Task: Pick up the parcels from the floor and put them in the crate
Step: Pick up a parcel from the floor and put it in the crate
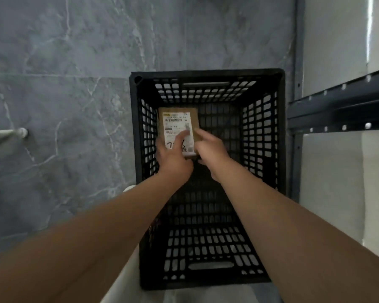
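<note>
A black slatted plastic crate [208, 74] stands on the grey floor right below me. Inside it, near the far left corner, is a small brown cardboard parcel [178, 122] with a white shipping label. My left hand [173, 153] grips the parcel's near left side, its thumb lying across the label. My right hand [210, 149] holds the parcel's near right edge, its fingers curled against the side. Both forearms reach down into the crate. I cannot tell whether the parcel rests on the crate's bottom.
A dark metal shelf frame [341, 108] stands close to the crate's right side, against a pale wall. A white leg or rod [7, 136] meets the grey marble floor [64, 84] at the left. Pale fabric shows at the bottom edge.
</note>
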